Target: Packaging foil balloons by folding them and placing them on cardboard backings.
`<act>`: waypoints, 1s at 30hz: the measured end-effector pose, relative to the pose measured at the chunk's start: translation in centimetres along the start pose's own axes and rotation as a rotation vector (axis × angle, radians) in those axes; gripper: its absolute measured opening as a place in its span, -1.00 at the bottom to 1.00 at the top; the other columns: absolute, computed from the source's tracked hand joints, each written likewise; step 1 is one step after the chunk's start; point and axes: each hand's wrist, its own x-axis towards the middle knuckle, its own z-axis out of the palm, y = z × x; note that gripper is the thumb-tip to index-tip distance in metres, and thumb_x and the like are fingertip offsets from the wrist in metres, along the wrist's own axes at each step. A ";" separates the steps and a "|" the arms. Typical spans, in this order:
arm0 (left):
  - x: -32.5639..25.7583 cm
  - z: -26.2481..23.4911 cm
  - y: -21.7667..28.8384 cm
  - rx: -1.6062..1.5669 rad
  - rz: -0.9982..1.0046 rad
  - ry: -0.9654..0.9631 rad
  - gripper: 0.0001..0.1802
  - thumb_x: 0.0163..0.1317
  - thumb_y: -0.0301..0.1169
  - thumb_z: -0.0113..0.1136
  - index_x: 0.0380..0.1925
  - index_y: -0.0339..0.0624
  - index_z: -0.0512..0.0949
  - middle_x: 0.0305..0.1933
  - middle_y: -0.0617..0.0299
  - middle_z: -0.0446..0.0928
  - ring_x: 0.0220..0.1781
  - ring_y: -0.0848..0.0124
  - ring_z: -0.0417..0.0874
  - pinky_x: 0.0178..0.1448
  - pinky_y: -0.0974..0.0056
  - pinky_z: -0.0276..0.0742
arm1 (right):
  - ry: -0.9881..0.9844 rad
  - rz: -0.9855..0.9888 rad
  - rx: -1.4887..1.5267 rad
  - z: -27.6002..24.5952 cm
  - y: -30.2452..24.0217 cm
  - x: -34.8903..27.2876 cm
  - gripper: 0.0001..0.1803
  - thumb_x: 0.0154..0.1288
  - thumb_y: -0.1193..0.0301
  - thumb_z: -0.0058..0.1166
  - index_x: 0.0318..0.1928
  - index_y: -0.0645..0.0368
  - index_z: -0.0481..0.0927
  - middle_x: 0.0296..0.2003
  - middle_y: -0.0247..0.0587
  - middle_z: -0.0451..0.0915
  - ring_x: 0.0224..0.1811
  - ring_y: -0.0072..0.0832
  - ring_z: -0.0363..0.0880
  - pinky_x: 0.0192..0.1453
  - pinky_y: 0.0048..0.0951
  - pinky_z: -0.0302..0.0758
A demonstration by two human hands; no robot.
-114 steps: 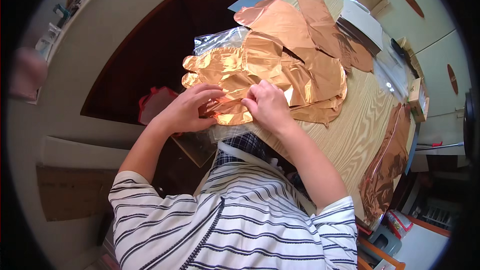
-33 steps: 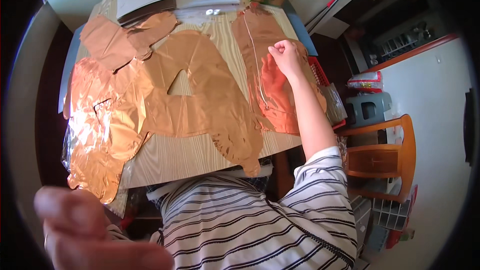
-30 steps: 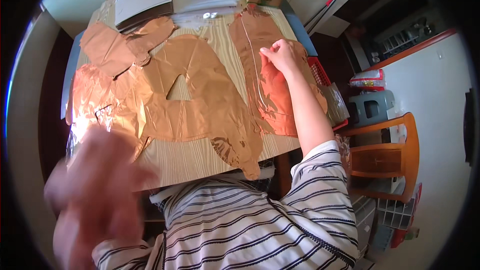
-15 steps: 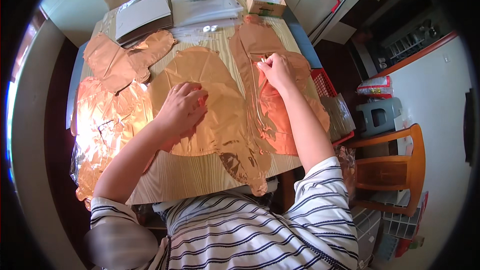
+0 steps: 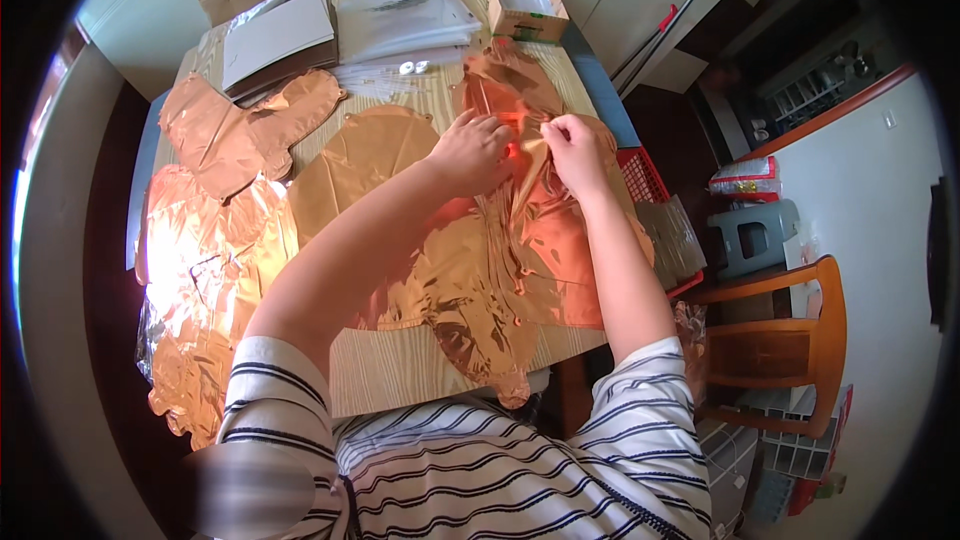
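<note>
Flat copper-coloured foil balloons lie over the table [image 5: 375,380]. At the right-hand foil balloon [image 5: 560,270], my right hand [image 5: 575,152] pinches a fold of foil between thumb and fingers. My left hand [image 5: 472,152] is close beside it, fingers bent onto the same foil, fingertips partly hidden. Creases run through the foil between both hands. Under my left forearm lies the middle foil balloon [image 5: 350,165], with a crumpled lower end near the table's front edge. Another flat balloon [image 5: 215,135] and a shiny wrinkled one [image 5: 215,240] lie to the left.
Along the back are a stack of grey card [image 5: 280,35], clear plastic bags [image 5: 405,25], small white rolls [image 5: 413,68] and an open cardboard box [image 5: 525,5]. A red basket [image 5: 642,175] sits by the right edge; a wooden chair [image 5: 765,340] stands beyond.
My left hand has moved right and away from me, from the middle balloon to the right-hand one. The foil there is now lifted and creased. My right hand still pinches near the same place.
</note>
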 end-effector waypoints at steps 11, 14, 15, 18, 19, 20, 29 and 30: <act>-0.3 -1.2 1.5 0.083 -0.054 -0.238 0.13 -0.12 0.46 0.32 0.34 -0.07 0.34 0.36 0.09 0.29 0.51 0.12 0.29 0.67 -0.13 -0.09 | 0.500 0.135 0.836 -16.8 -6.1 -6.8 -0.70 0.58 0.26 -0.10 0.10 0.18 0.52 -0.13 -0.24 0.59 -0.14 -0.48 0.60 -0.06 -0.45 0.56; -0.2 -1.6 1.7 0.095 -0.080 -0.293 0.17 -0.12 0.49 0.29 0.37 -0.07 0.33 0.37 0.08 0.28 0.52 0.12 0.27 0.68 -0.12 -0.14 | 0.535 -0.003 1.323 -19.8 -9.6 -8.4 -0.68 0.58 0.30 -0.06 0.14 0.24 0.50 -0.09 -0.26 0.57 -0.18 -0.54 0.57 -0.11 -0.53 0.54; -0.1 -1.6 1.8 0.103 -0.083 -0.312 0.19 -0.11 0.51 0.26 0.38 -0.09 0.33 0.39 0.10 0.27 0.54 0.15 0.24 0.68 -0.10 -0.17 | 0.761 0.062 1.484 -19.4 -12.1 -8.6 -0.71 0.57 0.35 -0.04 0.12 0.25 0.52 -0.10 -0.27 0.57 -0.22 -0.56 0.55 -0.16 -0.54 0.53; -0.1 -1.9 2.4 0.115 -0.085 -0.330 0.20 -0.04 0.54 0.18 0.41 -0.13 0.31 0.43 0.11 0.25 0.59 0.21 0.16 0.70 -0.06 -0.23 | 0.922 0.028 1.254 -20.3 -13.5 -8.2 -0.76 0.53 0.34 -0.02 0.01 0.25 0.53 -0.20 -0.27 0.58 -0.28 -0.54 0.55 -0.19 -0.49 0.52; -0.3 -2.0 2.6 0.118 -0.078 -0.323 0.18 -0.01 0.53 0.16 0.42 -0.13 0.31 0.44 0.09 0.24 0.60 0.21 0.14 0.70 -0.06 -0.23 | 0.907 -0.006 1.089 -20.2 -13.1 -7.7 -0.77 0.52 0.34 -0.01 -0.02 0.25 0.54 -0.23 -0.27 0.58 -0.30 -0.53 0.55 -0.21 -0.48 0.52; -0.5 -2.0 2.8 0.121 -0.074 -0.315 0.16 0.03 0.52 0.14 0.42 -0.14 0.30 0.45 0.08 0.24 0.61 0.21 0.13 0.70 -0.06 -0.24 | 0.892 -0.046 0.916 -20.0 -12.6 -7.1 -0.78 0.50 0.34 0.00 -0.06 0.25 0.54 -0.26 -0.26 0.58 -0.32 -0.52 0.55 -0.22 -0.47 0.52; -14.5 -10.6 -1.6 0.029 -0.083 0.004 -0.58 0.32 -0.18 0.24 0.14 -0.04 0.58 0.28 0.09 0.50 0.43 0.10 0.41 0.58 -0.22 0.04 | 0.119 -0.108 0.380 2.9 -13.7 -6.2 -0.75 0.38 0.32 0.08 -0.39 0.23 0.58 -0.55 -0.24 0.60 -0.49 -0.45 0.56 -0.31 -0.34 0.51; -17.4 -12.0 -2.3 0.026 -0.132 0.018 -0.59 0.31 -0.23 0.26 0.13 -0.07 0.59 0.27 0.07 0.50 0.43 0.08 0.41 0.56 -0.21 0.09 | 0.042 -0.037 0.383 5.7 -14.9 -7.2 -0.75 0.36 0.34 0.12 -0.43 0.24 0.57 -0.53 -0.14 0.64 -0.49 -0.35 0.59 -0.31 -0.29 0.53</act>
